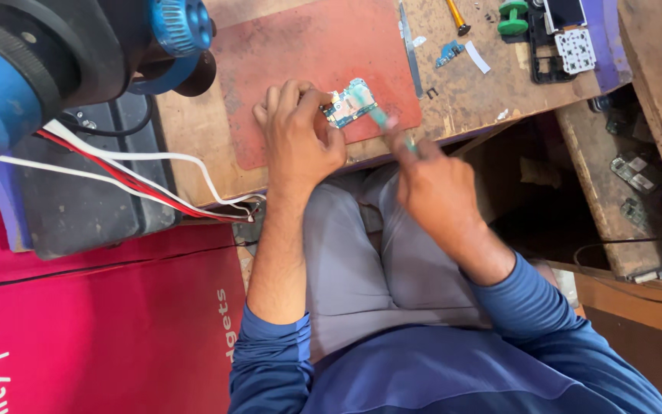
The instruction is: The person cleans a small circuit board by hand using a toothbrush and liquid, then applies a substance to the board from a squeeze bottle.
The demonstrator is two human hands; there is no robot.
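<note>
The left hand (300, 142) holds a small blue-green circuit board (349, 103) in its fingers, over the red mat (308, 46) on the desk (469, 92). The right hand (430, 188) grips a green brush (373, 113), its tip on the board. The brushing looks underway, not finished. Loose phone parts (565, 38) lie nearby.

Both arms are reaching up from the lower middle of the frame, blue sleeves pushed back off the forearms. The left hand (298, 138) is curling its fingers in a pinch at centre. The right hand (432, 184), blurred, is gripping closed just right of it.
</note>
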